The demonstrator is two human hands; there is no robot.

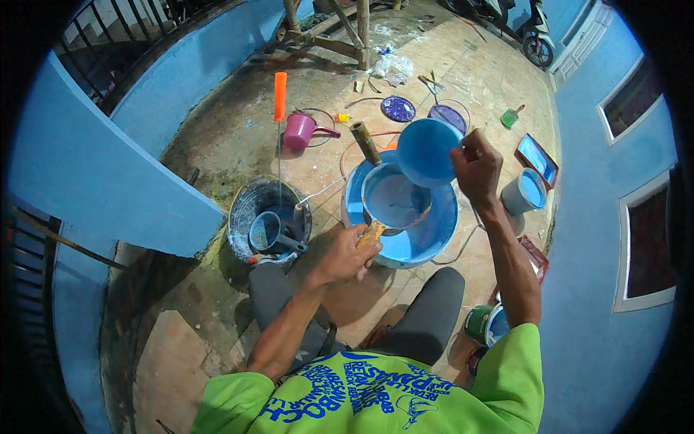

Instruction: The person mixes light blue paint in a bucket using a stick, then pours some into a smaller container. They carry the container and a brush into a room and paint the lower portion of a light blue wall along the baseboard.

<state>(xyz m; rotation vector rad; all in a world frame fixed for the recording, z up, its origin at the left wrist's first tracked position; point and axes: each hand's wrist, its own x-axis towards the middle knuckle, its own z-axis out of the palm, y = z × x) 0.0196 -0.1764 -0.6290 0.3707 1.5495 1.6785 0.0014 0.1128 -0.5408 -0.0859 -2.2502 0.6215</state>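
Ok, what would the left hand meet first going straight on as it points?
The left hand, holding the strainer-like tool, would likely meet the near rim of the blue tub first; depth is unclear.

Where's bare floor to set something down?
Free: tiles between the green brush and motorbike; also between that brush and the right purple lid. Crowded: around the blue tub, between the black bucket and white pail.
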